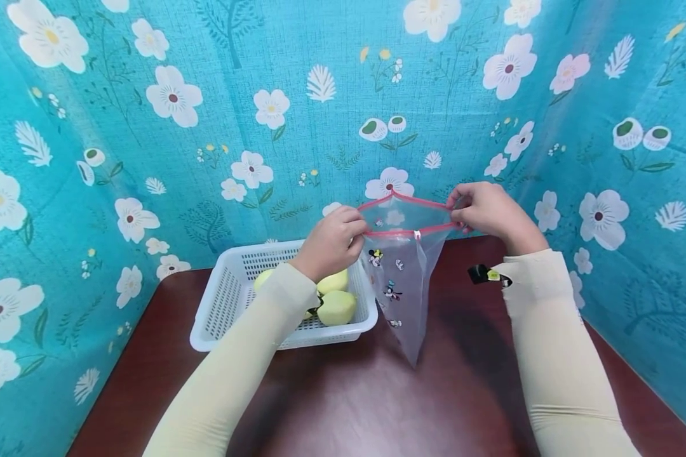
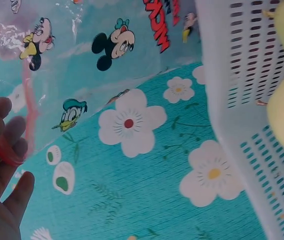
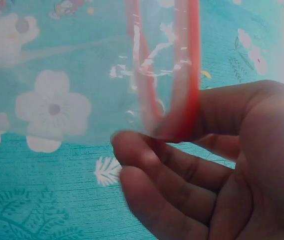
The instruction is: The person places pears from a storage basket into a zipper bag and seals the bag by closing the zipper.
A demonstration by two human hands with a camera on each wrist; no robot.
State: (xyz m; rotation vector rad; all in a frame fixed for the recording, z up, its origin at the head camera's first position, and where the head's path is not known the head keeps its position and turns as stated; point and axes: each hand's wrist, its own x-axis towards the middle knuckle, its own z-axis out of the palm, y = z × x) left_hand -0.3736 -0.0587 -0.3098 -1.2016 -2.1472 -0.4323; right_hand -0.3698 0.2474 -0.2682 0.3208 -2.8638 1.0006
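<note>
A clear zip bag (image 1: 403, 279) printed with cartoon characters hangs between my two hands, its red-edged mouth spread apart at the top. My left hand (image 1: 334, 238) pinches the left end of that rim; in the left wrist view, the fingers curl round the red strip of the bag (image 2: 29, 100). At the opposite corner my right hand (image 1: 483, 208) pinches the rim, and the right wrist view has the red edge of the bag (image 3: 191, 65) between thumb and fingers. Nothing shows inside the bag. Its pointed lower corner hangs near the tabletop.
Left of the bag, a white plastic basket (image 1: 220, 304) holds several yellow-green pears (image 1: 337, 309), partly hidden by my left forearm. It stands on a dark reddish table (image 1: 377, 406). Blue flowered cloth (image 1: 297, 57) walls the back and sides.
</note>
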